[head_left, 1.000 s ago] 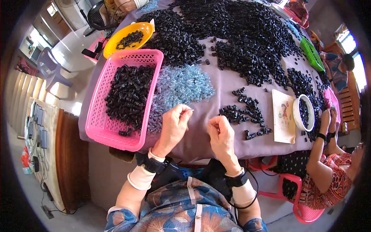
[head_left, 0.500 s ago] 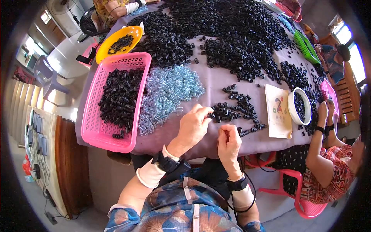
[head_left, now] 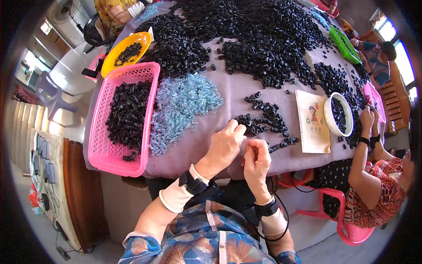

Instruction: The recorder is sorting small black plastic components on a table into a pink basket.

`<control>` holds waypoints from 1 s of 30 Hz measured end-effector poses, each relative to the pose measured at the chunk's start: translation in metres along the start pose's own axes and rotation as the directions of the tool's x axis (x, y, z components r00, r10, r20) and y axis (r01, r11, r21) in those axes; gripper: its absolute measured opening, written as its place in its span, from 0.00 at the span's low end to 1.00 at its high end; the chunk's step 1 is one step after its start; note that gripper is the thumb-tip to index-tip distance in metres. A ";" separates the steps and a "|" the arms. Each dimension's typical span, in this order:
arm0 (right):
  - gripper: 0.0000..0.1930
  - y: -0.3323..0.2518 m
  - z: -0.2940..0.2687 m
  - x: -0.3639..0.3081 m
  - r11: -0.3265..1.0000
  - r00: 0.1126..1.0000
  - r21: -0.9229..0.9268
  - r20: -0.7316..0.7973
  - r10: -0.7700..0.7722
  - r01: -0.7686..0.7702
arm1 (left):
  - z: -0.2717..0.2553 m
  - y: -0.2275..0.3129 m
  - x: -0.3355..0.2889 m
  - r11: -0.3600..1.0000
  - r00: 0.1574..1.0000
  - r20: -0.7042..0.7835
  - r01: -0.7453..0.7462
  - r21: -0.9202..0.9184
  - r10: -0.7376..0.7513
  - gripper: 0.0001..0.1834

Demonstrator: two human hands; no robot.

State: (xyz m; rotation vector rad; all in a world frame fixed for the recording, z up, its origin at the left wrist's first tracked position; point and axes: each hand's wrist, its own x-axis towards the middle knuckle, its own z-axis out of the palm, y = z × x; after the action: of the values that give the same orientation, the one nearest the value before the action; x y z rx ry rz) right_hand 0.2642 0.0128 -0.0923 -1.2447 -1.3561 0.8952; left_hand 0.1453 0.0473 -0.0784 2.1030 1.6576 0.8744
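Observation:
Just above the near edge of the cloth-covered table, my left hand [head_left: 226, 147] and my right hand [head_left: 256, 162] are close together, fingertips almost meeting. Both are closed in a pinch; whatever lies between the fingers is too small or hidden to make out. Right beyond them is a loose group of small black plastic pieces [head_left: 270, 118]. To the left spreads a heap of small clear-bluish coil springs [head_left: 187, 99]. Beside that heap stands a pink perforated basket [head_left: 95, 136], partly filled with black pieces [head_left: 128, 112].
A large mound of black pieces [head_left: 263, 39] covers the table's far side. To the right lie a booklet [head_left: 310, 138] and a white bowl [head_left: 348, 108]. A yellow plate [head_left: 107, 66] sits behind the basket. A co-worker's hands [head_left: 368, 119] are at the right edge; others sit farther off.
My hands have drawn closer together, the left moving slightly right and down. The whole view has shifted a little, so the table things appear farther left.

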 end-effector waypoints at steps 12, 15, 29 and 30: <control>0.04 -0.003 0.002 0.002 1.000 1.000 0.020 0.017 0.018 -0.018 | -0.030 -0.014 -0.023 0.595 0.944 0.211 0.324 -0.735 -0.254 0.10; 0.04 -0.007 0.005 0.003 0.997 0.997 0.034 0.045 0.062 -0.063 | -0.034 -0.013 -0.027 0.615 0.945 0.218 0.324 -0.719 -0.243 0.09; 0.04 -0.016 0.013 0.002 1.000 0.997 0.006 0.076 0.007 -0.008 | -0.030 -0.015 -0.029 0.569 0.949 0.251 0.316 -0.759 -0.192 0.10; 0.04 -0.016 0.012 0.001 0.999 0.997 0.012 0.073 0.032 -0.033 | -0.029 -0.017 -0.029 0.421 0.914 0.289 0.390 -0.819 -0.283 0.11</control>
State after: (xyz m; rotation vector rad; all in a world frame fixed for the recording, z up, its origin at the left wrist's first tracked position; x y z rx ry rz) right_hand 0.2495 0.0119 -0.0794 -1.2376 -1.3886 0.9787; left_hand 0.1100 0.0214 -0.0745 1.0202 1.1009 1.1056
